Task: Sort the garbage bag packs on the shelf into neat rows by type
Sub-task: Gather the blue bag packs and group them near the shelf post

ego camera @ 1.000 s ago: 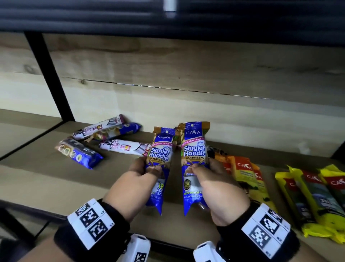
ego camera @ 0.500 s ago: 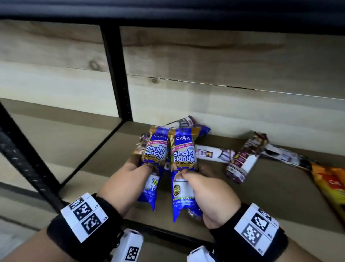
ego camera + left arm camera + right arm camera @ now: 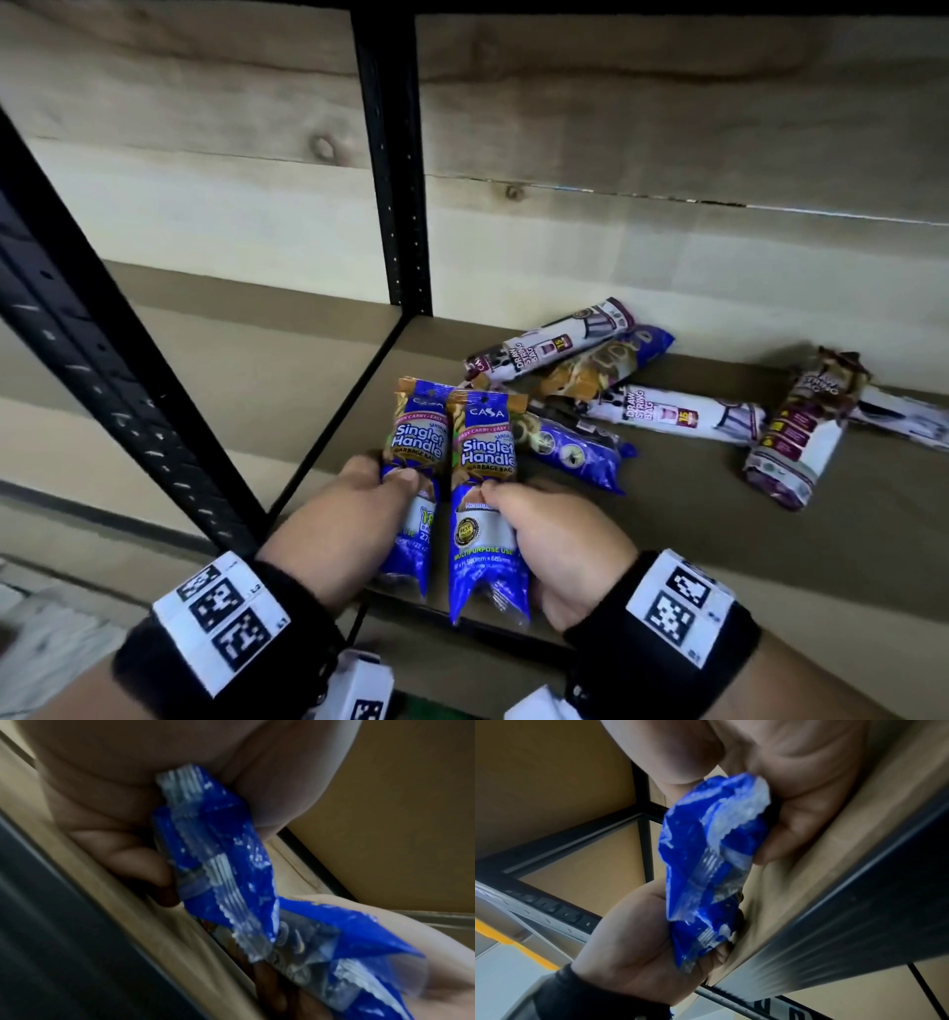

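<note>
Each hand holds one blue "Singlet Handle" garbage bag pack upright, side by side, at the shelf's front left corner. My left hand grips the left blue pack around its middle. My right hand grips the right blue pack the same way. The left wrist view shows fingers curled round the left pack's crimped blue end. In the right wrist view the right pack's lower end sits in the palm, with the left hand below it.
Behind the held packs, a loose heap lies on the shelf board: another blue pack, two white "Draw String Bag" packs, and a maroon-and-white pack. A black upright post stands at the back left, a slanted black post at the front left.
Both hands have carried the two blue packs leftward along the shelf. The orange and yellow packs have dropped out of view on the right, and the left frame posts have come into view.
</note>
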